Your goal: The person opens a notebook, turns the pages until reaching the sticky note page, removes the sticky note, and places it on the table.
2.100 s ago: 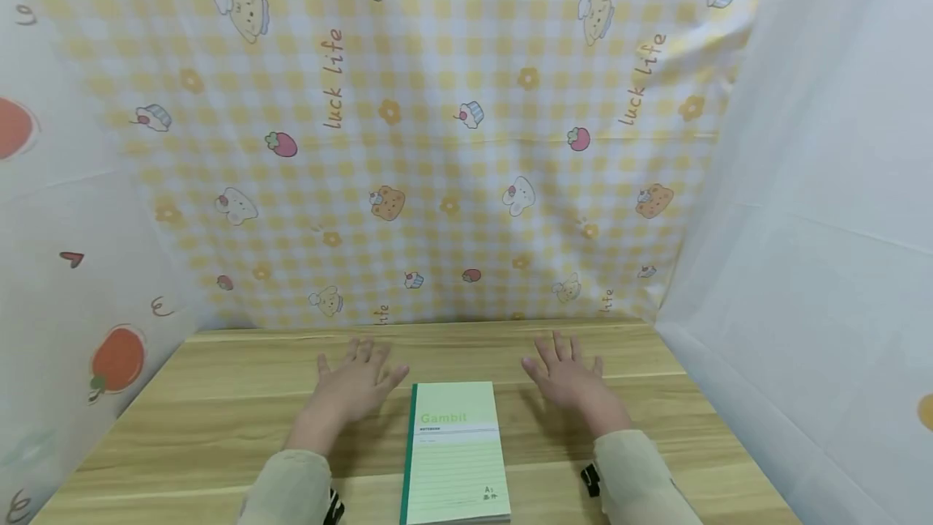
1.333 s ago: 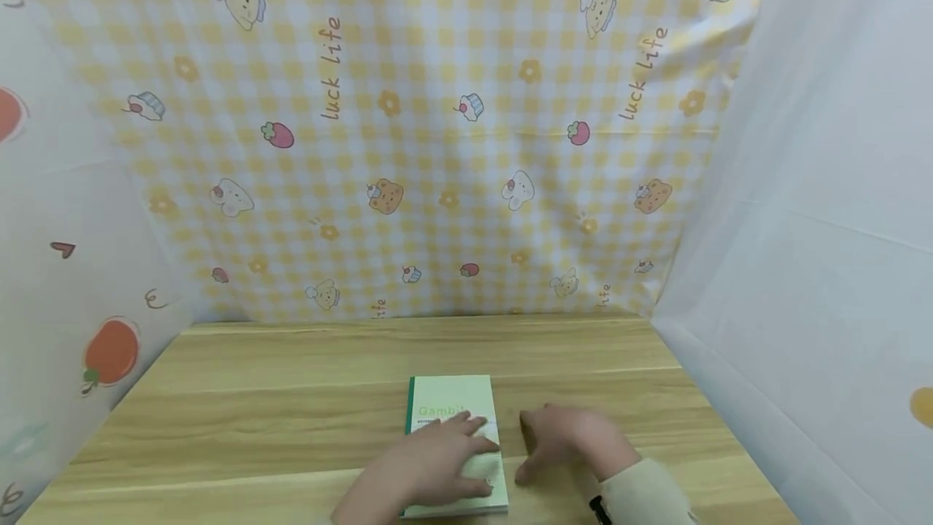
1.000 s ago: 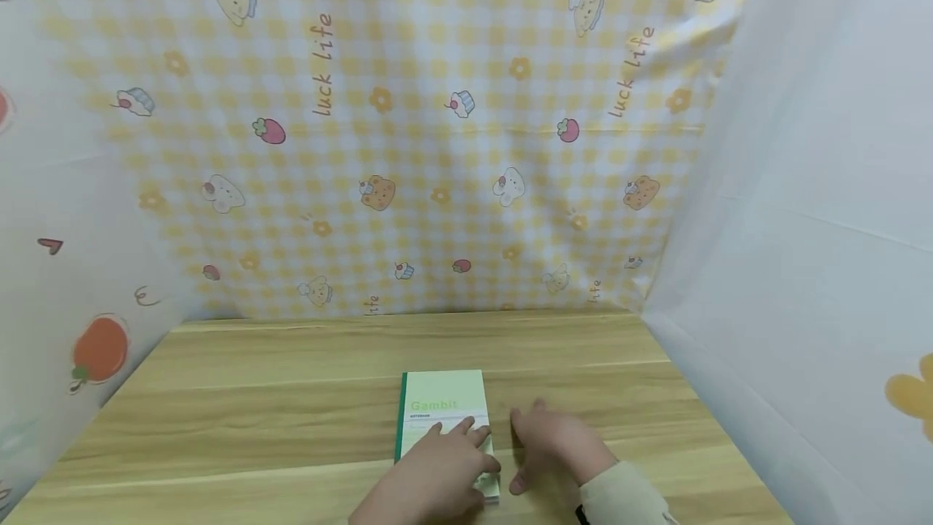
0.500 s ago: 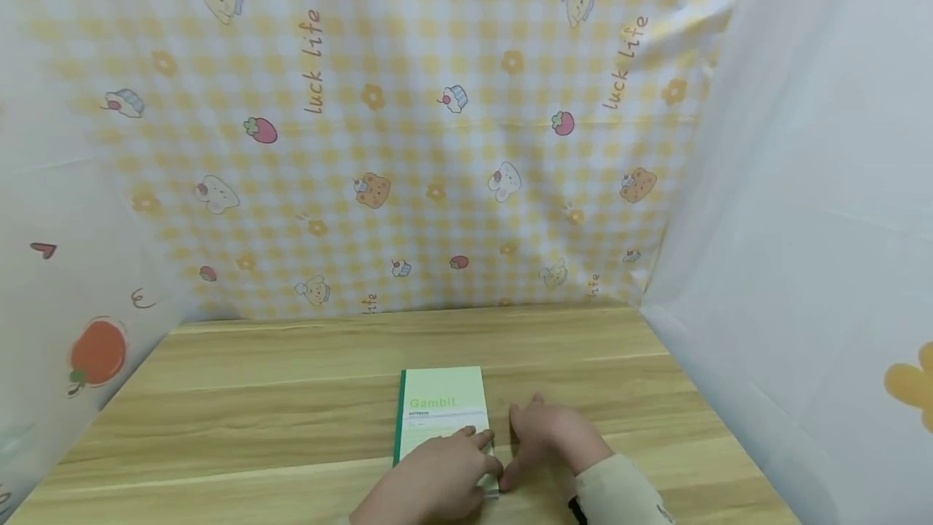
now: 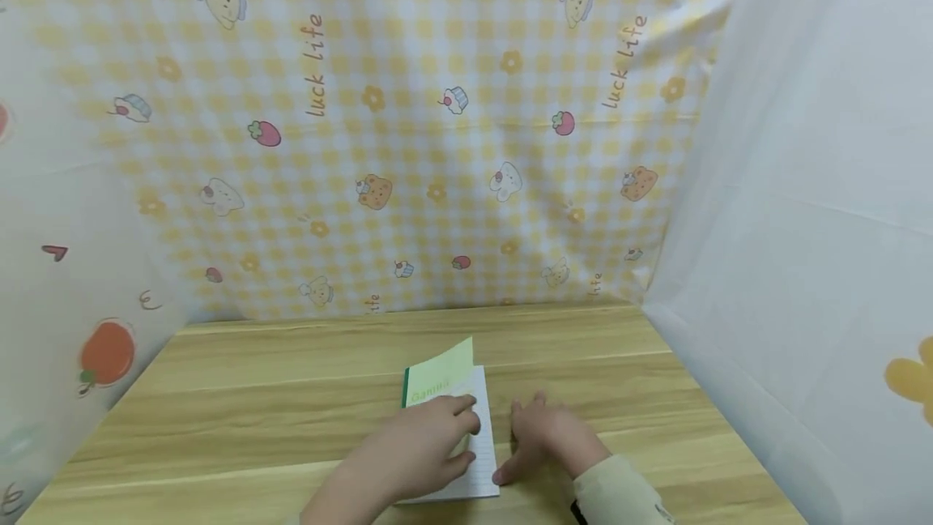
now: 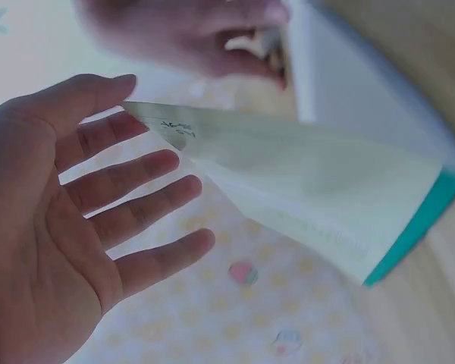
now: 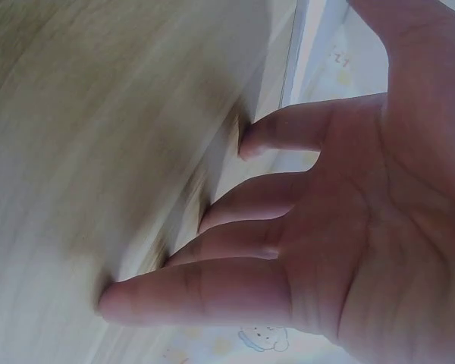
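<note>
A notebook (image 5: 483,464) with a green spine lies on the table, its light green cover (image 5: 446,367) lifted at the free side and lined white pages showing beneath. My left hand (image 5: 415,448) is over it. In the left wrist view, the thumb and index finger of that hand pinch a corner of the cover (image 6: 303,174), while the other fingers stretch out loosely. My right hand (image 5: 550,434) rests to the right of the notebook, its thumb at the lower right edge. The right wrist view shows its fingertips (image 7: 121,303) on the wood, holding nothing.
The wooden table (image 5: 255,403) runs back to a yellow checked cloth (image 5: 437,144) with cartoon prints. White cloths hang at the left (image 5: 73,209) and right (image 5: 816,185) sides.
Both hands came from either side of the notebook to its lower right part. The left hand then lifted the cover up and leftward, while the right hand stayed beside the edge.
</note>
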`<state>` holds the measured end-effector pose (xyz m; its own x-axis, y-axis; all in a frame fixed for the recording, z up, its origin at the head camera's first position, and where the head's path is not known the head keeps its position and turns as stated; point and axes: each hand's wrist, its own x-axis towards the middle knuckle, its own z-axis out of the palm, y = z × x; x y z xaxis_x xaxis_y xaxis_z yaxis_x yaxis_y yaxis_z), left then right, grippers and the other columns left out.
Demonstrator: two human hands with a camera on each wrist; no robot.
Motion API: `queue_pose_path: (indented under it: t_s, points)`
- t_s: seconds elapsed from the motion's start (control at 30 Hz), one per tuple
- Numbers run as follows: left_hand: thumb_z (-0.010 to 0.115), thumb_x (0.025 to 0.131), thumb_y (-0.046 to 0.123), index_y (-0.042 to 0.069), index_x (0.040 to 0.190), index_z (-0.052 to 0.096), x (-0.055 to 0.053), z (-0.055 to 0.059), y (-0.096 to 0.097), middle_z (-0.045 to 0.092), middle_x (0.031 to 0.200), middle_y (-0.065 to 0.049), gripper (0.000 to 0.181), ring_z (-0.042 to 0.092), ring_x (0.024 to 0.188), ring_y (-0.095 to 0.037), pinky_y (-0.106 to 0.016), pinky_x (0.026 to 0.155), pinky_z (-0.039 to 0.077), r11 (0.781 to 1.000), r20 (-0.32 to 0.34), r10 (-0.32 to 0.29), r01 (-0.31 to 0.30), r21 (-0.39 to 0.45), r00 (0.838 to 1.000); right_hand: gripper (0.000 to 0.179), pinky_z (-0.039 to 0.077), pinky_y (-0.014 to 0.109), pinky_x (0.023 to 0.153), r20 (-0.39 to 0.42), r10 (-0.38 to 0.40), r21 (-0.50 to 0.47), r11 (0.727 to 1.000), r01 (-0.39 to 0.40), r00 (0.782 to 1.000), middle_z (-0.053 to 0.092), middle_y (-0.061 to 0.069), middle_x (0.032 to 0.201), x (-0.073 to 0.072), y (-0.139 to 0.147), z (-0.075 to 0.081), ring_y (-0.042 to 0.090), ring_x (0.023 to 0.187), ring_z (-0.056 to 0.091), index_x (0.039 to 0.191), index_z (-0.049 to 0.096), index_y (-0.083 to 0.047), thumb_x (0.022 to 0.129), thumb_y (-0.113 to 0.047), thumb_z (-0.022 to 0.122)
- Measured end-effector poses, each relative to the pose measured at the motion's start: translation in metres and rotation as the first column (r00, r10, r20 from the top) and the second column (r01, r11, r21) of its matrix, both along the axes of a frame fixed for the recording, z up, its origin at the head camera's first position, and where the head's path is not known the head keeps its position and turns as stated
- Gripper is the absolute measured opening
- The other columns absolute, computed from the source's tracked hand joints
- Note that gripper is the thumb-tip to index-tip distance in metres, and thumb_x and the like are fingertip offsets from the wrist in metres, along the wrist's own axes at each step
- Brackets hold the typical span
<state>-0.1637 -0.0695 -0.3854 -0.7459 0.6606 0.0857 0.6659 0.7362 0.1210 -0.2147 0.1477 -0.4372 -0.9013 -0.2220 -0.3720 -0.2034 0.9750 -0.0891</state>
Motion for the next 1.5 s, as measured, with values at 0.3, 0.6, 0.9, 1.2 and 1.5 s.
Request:
queue_pose_path:
  t_s: [0.3, 0.6, 0.9, 1.2, 1.5]
  points:
    - [0.072, 0.091, 0.002, 0.016, 0.117, 0.074, 0.014, 0.028, -0.043, 0.06, 0.156, -0.012, 0.03, 0.051, 0.15, -0.04, -0.065, 0.119, 0.044, 0.99, -0.012, 0.13, -0.129, 0.048, 0.991, 0.12, 0.046, 0.073, 0.112, 0.024, -0.005, 0.003, 1.0, 0.005, 1.0, 0.039, 0.043, 0.159, 0.0, 0.0, -0.002, 0.063, 0.137, 0.053, 0.159, 0.044, 0.001, 0.072, -0.067, 0.09]
    - [0.081, 0.087, 0.012, 0.015, 0.107, 0.079, 0.022, 0.007, -0.068, 0.073, 0.135, -0.017, 0.02, 0.052, 0.15, -0.042, -0.093, 0.114, 0.008, 0.926, -0.121, 0.34, -0.354, -0.13, 0.933, 0.118, 0.046, 0.075, 0.11, 0.013, 0.011, 0.005, 1.0, -0.011, 1.0, 0.04, 0.043, 0.159, 0.002, -0.002, -0.003, 0.067, 0.135, 0.051, 0.159, 0.045, 0.001, 0.073, -0.068, 0.088]
    - [0.079, 0.092, 0.036, -0.002, 0.131, 0.07, 0.009, -0.04, -0.061, 0.06, 0.139, -0.043, 0.056, 0.054, 0.132, -0.068, -0.086, 0.107, 0.038, 0.836, 0.093, 0.536, -0.512, -0.199, 0.839, 0.116, 0.036, 0.078, 0.117, 0.024, 0.007, -0.038, 0.999, -0.006, 1.0, 0.037, 0.046, 0.159, 0.001, -0.002, 0.0, 0.073, 0.137, 0.044, 0.159, 0.043, 0.003, 0.075, -0.064, 0.088]
    - [0.076, 0.094, 0.047, 0.005, 0.148, 0.061, -0.005, -0.061, -0.055, 0.053, 0.15, -0.039, 0.07, 0.051, 0.132, -0.071, -0.084, 0.089, 0.051, 0.836, 0.234, 0.548, -0.514, -0.194, 0.803, 0.117, 0.033, 0.075, 0.122, 0.028, -0.001, -0.025, 1.0, 0.001, 1.0, 0.038, 0.045, 0.159, 0.0, -0.002, -0.001, 0.062, 0.148, 0.04, 0.158, 0.043, 0.005, 0.075, -0.064, 0.089]
    - [0.085, 0.083, 0.049, 0.013, 0.158, 0.05, -0.006, -0.064, -0.047, 0.041, 0.149, -0.054, 0.091, 0.035, 0.14, -0.077, -0.092, 0.091, 0.041, 0.855, 0.384, 0.512, -0.5, -0.138, 0.769, 0.117, 0.036, 0.076, 0.119, 0.039, 0.0, -0.023, 1.0, 0.001, 0.999, 0.036, 0.044, 0.16, 0.0, -0.003, -0.001, 0.064, 0.145, 0.043, 0.159, 0.042, 0.003, 0.076, -0.066, 0.087]
